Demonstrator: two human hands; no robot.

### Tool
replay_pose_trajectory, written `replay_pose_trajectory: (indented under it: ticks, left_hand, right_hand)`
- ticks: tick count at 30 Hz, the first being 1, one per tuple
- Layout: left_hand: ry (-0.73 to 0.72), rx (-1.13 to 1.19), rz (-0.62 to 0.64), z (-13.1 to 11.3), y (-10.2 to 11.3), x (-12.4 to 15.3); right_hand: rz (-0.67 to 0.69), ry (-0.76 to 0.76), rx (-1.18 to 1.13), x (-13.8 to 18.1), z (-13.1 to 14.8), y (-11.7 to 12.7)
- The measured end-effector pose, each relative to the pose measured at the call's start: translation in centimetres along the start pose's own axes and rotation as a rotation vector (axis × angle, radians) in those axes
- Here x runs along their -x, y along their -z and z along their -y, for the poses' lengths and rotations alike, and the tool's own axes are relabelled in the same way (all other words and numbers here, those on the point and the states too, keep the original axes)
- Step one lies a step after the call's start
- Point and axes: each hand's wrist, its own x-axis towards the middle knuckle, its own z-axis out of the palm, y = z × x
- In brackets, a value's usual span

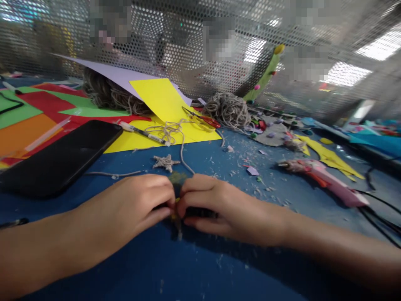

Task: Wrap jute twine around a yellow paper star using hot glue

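The left hand (147, 196) and right hand (216, 200) met over the near desk (131, 267), fingertips closed on a small yellowish piece (174, 215). The piece lay between them, mostly hidden; its visible long axis ran roughly near to far, its ends blurred. A grey yarn strand (182, 155) led from behind the right hand, far and slightly left.
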Motion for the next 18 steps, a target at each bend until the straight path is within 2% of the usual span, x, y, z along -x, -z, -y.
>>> replay_pose_trajectory:
  ticks: [4, 7, 9, 12, 14, 16, 18]
  left_hand:
    - [0.048, 0.010, 0.012, 0.0, 0.0, -0.1]
    - [0.070, 0.058, 0.015, 0.0, 0.0, -0.1]
    - [0.069, 0.092, 0.029, 0.0, 0.1, -0.1]
    - [0.072, 0.120, 0.039, 0.1, 0.0, -0.2]
    - [0.078, 0.129, 0.037, 0.2, 0.0, -0.2]
    - [0.078, 0.136, 0.045, 0.3, 0.0, -0.3]
    - [0.081, 0.139, 0.043, 0.3, 0.1, -0.4]
  right_hand:
    - [-0.030, 0.008, 0.022, 0.4, 0.2, -0.3]
    - [-0.159, -0.056, 0.074, 1.4, -0.1, 0.4]
    - [-0.262, -0.137, 0.171, 2.9, -0.3, 2.0]
    - [-0.325, -0.381, 0.451, 6.6, -0.9, 5.1]
    - [-0.297, -0.662, 0.611, 9.9, -1.5, 6.5]
    - [-0.287, -0.922, 0.760, 13.4, -2.4, 6.8]
    - [-0.250, -1.031, 0.842, 16.7, -3.8, 6.0]
